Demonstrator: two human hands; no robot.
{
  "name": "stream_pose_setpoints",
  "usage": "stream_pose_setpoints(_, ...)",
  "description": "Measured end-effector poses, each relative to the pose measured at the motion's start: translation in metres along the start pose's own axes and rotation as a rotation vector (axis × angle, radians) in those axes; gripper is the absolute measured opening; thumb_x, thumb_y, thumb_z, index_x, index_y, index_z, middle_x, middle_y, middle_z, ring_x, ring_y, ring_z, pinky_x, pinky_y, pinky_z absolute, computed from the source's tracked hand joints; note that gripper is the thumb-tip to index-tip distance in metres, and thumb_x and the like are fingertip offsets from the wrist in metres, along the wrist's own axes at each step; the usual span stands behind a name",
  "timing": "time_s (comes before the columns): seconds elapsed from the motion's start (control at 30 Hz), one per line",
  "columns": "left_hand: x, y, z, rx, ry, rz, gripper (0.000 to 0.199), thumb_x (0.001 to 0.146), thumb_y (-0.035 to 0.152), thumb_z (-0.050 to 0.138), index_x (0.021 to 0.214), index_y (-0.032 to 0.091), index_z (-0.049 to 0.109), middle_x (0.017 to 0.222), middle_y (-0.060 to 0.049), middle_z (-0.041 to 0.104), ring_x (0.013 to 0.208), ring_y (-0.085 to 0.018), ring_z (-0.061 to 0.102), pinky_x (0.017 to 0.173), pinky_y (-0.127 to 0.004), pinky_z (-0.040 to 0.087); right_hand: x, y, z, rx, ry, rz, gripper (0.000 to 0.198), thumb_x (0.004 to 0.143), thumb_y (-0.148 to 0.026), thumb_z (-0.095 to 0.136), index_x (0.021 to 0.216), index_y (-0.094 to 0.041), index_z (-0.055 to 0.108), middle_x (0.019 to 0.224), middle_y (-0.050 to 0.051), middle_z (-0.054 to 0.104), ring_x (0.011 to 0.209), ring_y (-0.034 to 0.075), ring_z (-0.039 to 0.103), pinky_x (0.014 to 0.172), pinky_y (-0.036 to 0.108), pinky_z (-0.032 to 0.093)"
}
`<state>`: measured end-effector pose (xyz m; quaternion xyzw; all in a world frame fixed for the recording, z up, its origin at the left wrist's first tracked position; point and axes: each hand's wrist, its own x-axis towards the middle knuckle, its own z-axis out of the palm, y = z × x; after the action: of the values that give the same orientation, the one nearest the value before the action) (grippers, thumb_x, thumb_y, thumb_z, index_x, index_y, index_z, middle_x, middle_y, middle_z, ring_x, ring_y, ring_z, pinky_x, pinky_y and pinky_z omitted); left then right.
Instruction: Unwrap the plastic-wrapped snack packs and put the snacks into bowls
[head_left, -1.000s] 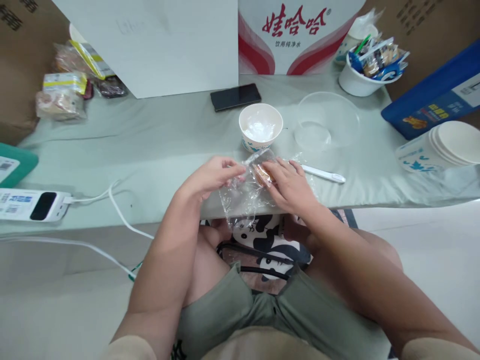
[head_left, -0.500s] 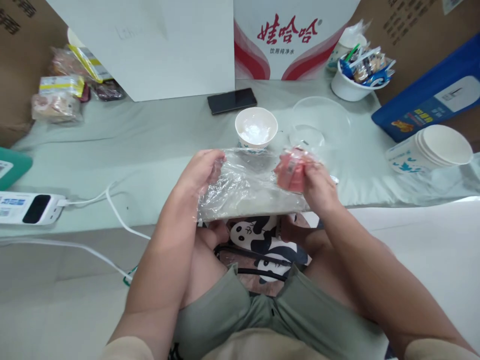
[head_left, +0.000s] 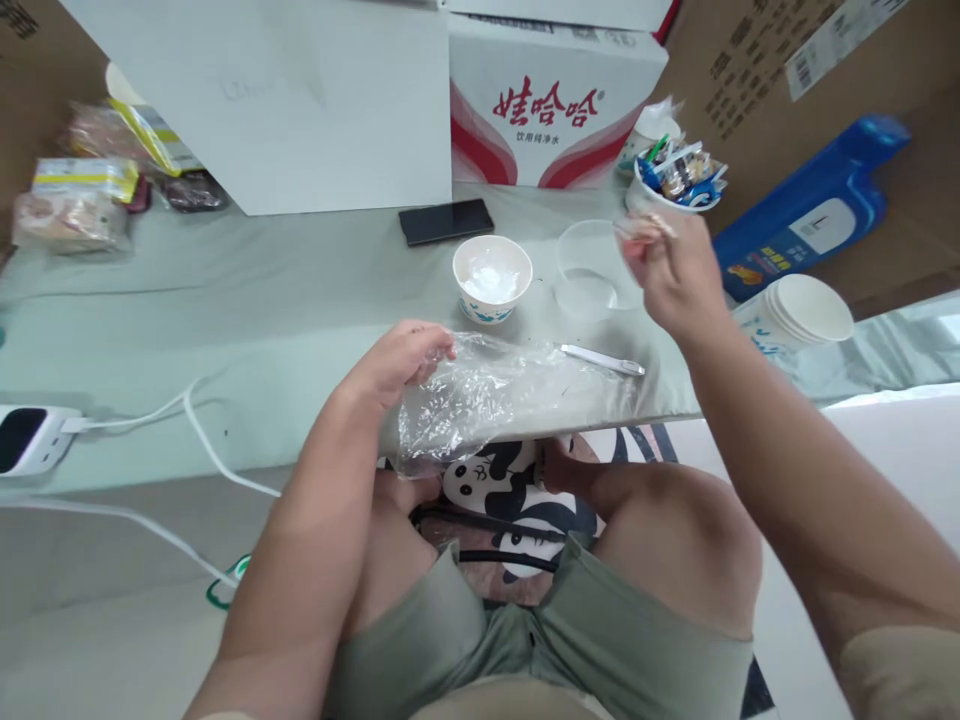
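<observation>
My left hand (head_left: 412, 358) pinches the edge of a crinkled clear plastic bag (head_left: 476, 395), which spreads along the table's front edge and hangs a little over it. Raised at the right, my right hand (head_left: 679, 270) is closed around a small pink packet (head_left: 640, 236), mostly covered by the fingers. Below and left of that hand stands a clear plastic tub (head_left: 589, 290). A slim white tool (head_left: 602, 360), perhaps a cutter, lies by the bag's right end. Behind the bag is a paper bowl (head_left: 491, 280) with something clear and shiny inside.
A black phone (head_left: 446, 222) lies before the white carton (head_left: 555, 110). At the right are a white tub of small wrapped packets (head_left: 681, 180), a blue bottle (head_left: 814, 210) and stacked paper cups (head_left: 799, 310). Packaged food (head_left: 79, 205) and a white cable (head_left: 199, 410) are at the left.
My right hand has moved up and right with the pink packet, away from the bag. The white tool now shows fully. My left hand still holds the bag. The camera view has shifted.
</observation>
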<state>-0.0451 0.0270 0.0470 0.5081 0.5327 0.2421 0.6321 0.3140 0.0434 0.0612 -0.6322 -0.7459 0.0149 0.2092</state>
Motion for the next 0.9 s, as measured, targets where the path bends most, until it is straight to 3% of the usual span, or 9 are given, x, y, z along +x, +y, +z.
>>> stream_pose_setpoints(0.13, 0.0, -0.001, -0.004, 0.025, -0.029, 0.039, 0.022, 0.071, 0.038, 0.066, 0.059, 0.02, 0.066, 0.049, 0.001, 0.037, 0.045, -0.009, 0.024, 0.047, -0.028, 0.017, 0.013, -0.021, -0.004, -0.219, -0.058, 0.191, 0.046, 0.095, -0.036, 0.054, 0.135, -0.017, 0.062, 0.133, 0.023, 0.063, 0.128, 0.044, 0.056, 0.104, 0.064, 0.04)
stream_pose_setpoints(0.27, -0.001, -0.001, -0.01, 0.041, -0.02, 0.052, 0.025, 0.074, 0.042, 0.064, 0.061, 0.02, 0.068, 0.055, -0.003, 0.047, 0.046, -0.01, 0.025, 0.049, -0.031, 0.019, -0.024, -0.07, 0.001, -0.017, -0.02, -0.08, 0.043, 0.091, -0.026, 0.053, 0.133, -0.019, 0.062, 0.133, 0.018, 0.066, 0.125, 0.036, 0.06, 0.105, 0.054, 0.046)
stream_pose_setpoints(0.33, -0.001, -0.001, -0.013, 0.032, -0.026, 0.063, 0.026, 0.075, 0.042, 0.062, 0.063, 0.02, 0.07, 0.053, -0.001, 0.041, 0.047, -0.01, 0.023, 0.05, -0.03, 0.018, -0.052, -0.095, 0.014, 0.133, -0.131, -0.253, 0.038, 0.092, -0.025, 0.052, 0.127, -0.019, 0.064, 0.128, 0.015, 0.069, 0.12, 0.031, 0.064, 0.103, 0.047, 0.05)
stream_pose_setpoints(0.4, -0.001, -0.002, -0.016, 0.026, -0.011, 0.06, 0.026, 0.075, 0.04, 0.06, 0.065, 0.019, 0.072, 0.051, 0.001, 0.034, 0.047, -0.01, 0.021, 0.049, -0.03, 0.017, -0.076, -0.112, 0.032, 0.176, -0.264, -0.295, 0.029, 0.093, -0.023, 0.051, 0.116, -0.02, 0.067, 0.119, 0.012, 0.072, 0.108, 0.027, 0.068, 0.093, 0.04, 0.053)
stream_pose_setpoints(0.47, 0.0, -0.005, -0.02, 0.061, 0.059, 0.037, 0.025, 0.075, 0.037, 0.059, 0.066, 0.019, 0.073, 0.051, 0.002, 0.035, 0.047, -0.01, 0.026, 0.049, -0.03, 0.02, -0.091, -0.122, 0.048, 0.128, -0.41, -0.269, 0.024, 0.094, -0.022, 0.048, 0.106, -0.021, 0.069, 0.109, 0.01, 0.074, 0.098, 0.024, 0.068, 0.079, 0.035, 0.051)
stream_pose_setpoints(0.57, 0.001, -0.009, -0.024, 0.162, 0.273, 0.019, 0.023, 0.076, 0.031, 0.055, 0.069, 0.018, 0.074, 0.058, -0.001, 0.055, 0.057, -0.013, 0.046, 0.054, -0.029, 0.032, -0.099, -0.124, 0.059, 0.052, -0.529, -0.2, 0.024, 0.097, -0.026, 0.047, 0.102, -0.022, 0.069, 0.103, 0.008, 0.075, 0.095, 0.024, 0.068, 0.068, 0.032, 0.043)
stream_pose_setpoints(0.67, 0.003, -0.012, -0.026, 0.176, 0.425, 0.113, 0.021, 0.079, 0.026, 0.057, 0.074, 0.019, 0.076, 0.081, -0.002, 0.073, 0.081, -0.016, 0.061, 0.07, -0.028, 0.044, -0.098, -0.119, 0.055, 0.049, -0.517, -0.069, 0.027, 0.098, -0.033, 0.047, 0.109, -0.024, 0.07, 0.096, 0.005, 0.078, 0.084, 0.022, 0.068, 0.065, 0.031, 0.037)
stream_pose_setpoints(0.77, 0.006, -0.011, -0.027, 0.151, 0.483, 0.277, 0.018, 0.08, 0.022, 0.059, 0.071, 0.02, 0.074, 0.085, -0.002, 0.075, 0.094, -0.018, 0.066, 0.085, -0.029, 0.05, -0.098, -0.115, 0.051, 0.031, -0.5, 0.033, 0.029, 0.097, -0.036, 0.047, 0.109, -0.024, 0.071, 0.084, 0.003, 0.078, 0.074, 0.022, 0.066, 0.062, 0.03, 0.033)
stream_pose_setpoints(0.9, 0.008, -0.008, -0.027, 0.112, 0.44, 0.343, 0.019, 0.088, 0.023, 0.057, 0.072, 0.022, 0.068, 0.07, -0.001, 0.069, 0.076, -0.015, 0.067, 0.077, -0.028, 0.055, -0.1, -0.108, 0.054, 0.178, -0.407, 0.103, 0.02, 0.092, -0.035, 0.052, 0.098, -0.024, 0.068, 0.073, 0.001, 0.072, 0.068, 0.02, 0.063, 0.062, 0.031, 0.036)
